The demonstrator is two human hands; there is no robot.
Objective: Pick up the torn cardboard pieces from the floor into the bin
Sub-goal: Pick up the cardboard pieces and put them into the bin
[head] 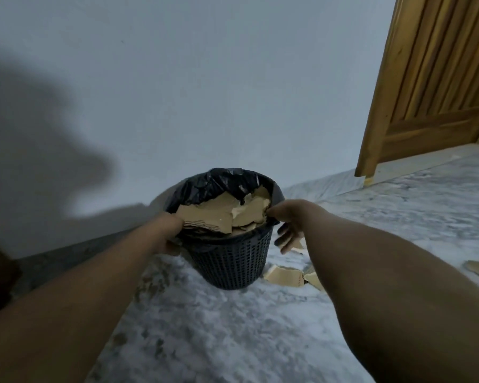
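Head view: left hand [169,233] grips the bin [233,261] by its rim; right hand [284,225], fingers loosely spread, touches cardboard pieces [213,214] inside. Press them down evenly, steadying the bin.

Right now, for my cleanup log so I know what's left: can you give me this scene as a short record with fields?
bin: dark lattice, black liner, heaped with torn cardboard
left hand: holds the bin's left side
right hand: at the bin's right rim, grip unclear
cardboard on floor: pieces just right of the bin, one further right
task: floor pieces not yet picked up
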